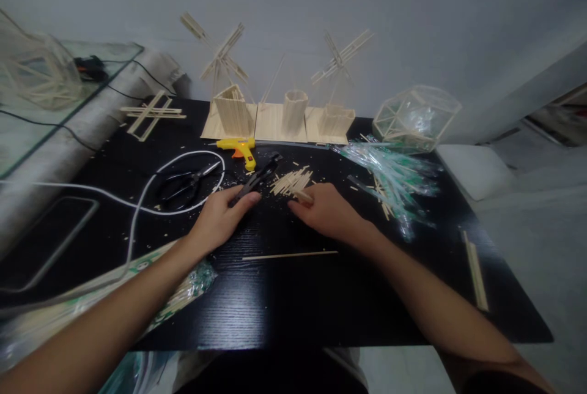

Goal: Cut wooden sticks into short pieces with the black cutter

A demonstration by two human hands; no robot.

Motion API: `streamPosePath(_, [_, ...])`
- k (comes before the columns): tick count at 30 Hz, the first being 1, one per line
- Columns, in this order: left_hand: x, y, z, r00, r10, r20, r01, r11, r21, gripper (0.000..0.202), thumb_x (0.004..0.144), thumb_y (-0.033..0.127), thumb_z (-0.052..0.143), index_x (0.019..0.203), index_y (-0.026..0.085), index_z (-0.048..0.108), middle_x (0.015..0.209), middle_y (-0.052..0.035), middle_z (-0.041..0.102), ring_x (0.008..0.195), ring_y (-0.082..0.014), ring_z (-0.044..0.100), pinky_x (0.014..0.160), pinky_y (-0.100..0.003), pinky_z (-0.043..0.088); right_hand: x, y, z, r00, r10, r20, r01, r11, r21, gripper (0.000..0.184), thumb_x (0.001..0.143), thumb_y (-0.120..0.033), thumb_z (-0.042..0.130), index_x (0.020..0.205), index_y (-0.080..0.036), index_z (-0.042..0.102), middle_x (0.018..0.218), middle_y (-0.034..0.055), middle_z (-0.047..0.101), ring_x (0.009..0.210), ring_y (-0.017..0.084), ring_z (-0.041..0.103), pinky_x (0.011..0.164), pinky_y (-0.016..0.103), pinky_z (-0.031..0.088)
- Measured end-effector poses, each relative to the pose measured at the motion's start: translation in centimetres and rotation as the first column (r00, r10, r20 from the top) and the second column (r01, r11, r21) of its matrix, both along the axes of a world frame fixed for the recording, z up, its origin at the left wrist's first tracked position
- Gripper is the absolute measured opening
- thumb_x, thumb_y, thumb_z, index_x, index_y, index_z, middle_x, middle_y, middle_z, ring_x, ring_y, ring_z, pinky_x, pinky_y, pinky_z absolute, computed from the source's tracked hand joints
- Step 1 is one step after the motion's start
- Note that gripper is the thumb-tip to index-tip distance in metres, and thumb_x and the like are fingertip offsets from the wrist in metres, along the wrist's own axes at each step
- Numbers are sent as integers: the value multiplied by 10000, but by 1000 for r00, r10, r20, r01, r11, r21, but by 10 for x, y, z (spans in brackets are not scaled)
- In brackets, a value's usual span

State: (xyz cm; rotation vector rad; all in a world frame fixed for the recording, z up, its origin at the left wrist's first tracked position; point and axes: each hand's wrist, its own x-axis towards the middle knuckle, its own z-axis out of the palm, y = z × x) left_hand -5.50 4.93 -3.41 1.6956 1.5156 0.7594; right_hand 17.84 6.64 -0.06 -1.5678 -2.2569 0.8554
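Note:
My left hand (224, 213) is closed on a long black tool (257, 178) that points away to the upper right; its exact kind is not clear. In my right hand (328, 207) are short wooden sticks (303, 197), their ends showing between thumb and fingers. Just beyond that hand lies a loose pile of short cut sticks (290, 181). One long thin stick (290, 256) lies across the black table (293, 302), nearer to me than both hands. Past the black tool, a yellow glue gun (239, 149) rests on its side.
Stick-built windmill models (232, 109) stand at the back. Black-handled pliers (188, 186) lie within a white cable loop (153, 183). Plastic wrappers (394, 177) and a geometric frame (419, 118) are at right. A packet of sticks (183, 290) lies under my left forearm.

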Motion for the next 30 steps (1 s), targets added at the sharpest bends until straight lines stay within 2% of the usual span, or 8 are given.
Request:
streamPosePath(3, [4,-2,2,993,8,121,-1,999,-54,419,806,595,662,757,185,594,654,32,556,607,-140,482,600,-256,386,-9,-7,-5,949,69,309,-68,998,-13,214,905,-265,547,741,-174,651,710,69,666,640,184,605,600,278,386])
streamPosePath(7, [11,-5,4,982,-69,175,76,997,-33,388,758,554,755,835,179,689,785,-3,682,760,-181,603,737,-274,465,-20,-19,-13,855,103,508,-125,992,9,246,948,-201,485,1036,-171,713,899,153,745,847,273,723,710,322,491])
streamPosePath(11, [15,-9,-2,977,-122,176,129,991,-29,418,735,556,791,938,193,750,904,-20,753,866,-217,662,821,-302,493,-23,-24,-16,836,134,531,-167,986,14,258,964,-163,457,1092,-179,681,886,159,751,863,299,747,725,352,524])
streamPosePath(14, [17,-11,-6,975,-128,184,138,990,-39,400,750,553,782,933,198,768,926,-23,769,877,-221,674,834,-311,503,-23,-24,-16,835,136,533,-172,985,20,251,972,-168,451,1095,-180,668,890,160,751,852,308,752,706,361,532])
streamPosePath(21, [22,-11,2,962,-71,265,98,991,-88,306,748,480,795,874,202,769,839,-13,772,828,-210,681,822,-317,526,-25,-28,-15,840,122,529,-166,985,37,234,1010,-220,429,1061,-176,653,886,161,753,839,304,755,699,359,538])
streamPosePath(23, [22,-11,3,955,-70,288,104,989,-102,295,759,462,792,878,194,765,813,-16,760,777,-192,668,774,-303,530,-25,-29,-15,838,110,535,-161,986,51,240,1018,-233,417,1044,-172,648,876,161,752,824,306,758,681,354,535])
streamPosePath(27, [21,-9,1,942,-58,331,127,973,-191,315,776,462,788,906,179,741,686,14,683,521,-102,525,511,-229,434,-27,-31,-14,839,90,537,-161,983,86,266,1036,-278,401,1028,-163,641,855,161,754,792,320,761,650,365,540])
streamPosePath(30, [21,-8,0,927,-56,372,153,959,-237,295,775,434,796,880,170,718,662,29,656,462,-61,454,461,-198,380,-29,-34,-12,843,67,533,-154,981,121,271,1040,-297,407,1007,-162,639,828,148,756,763,325,762,639,373,545])
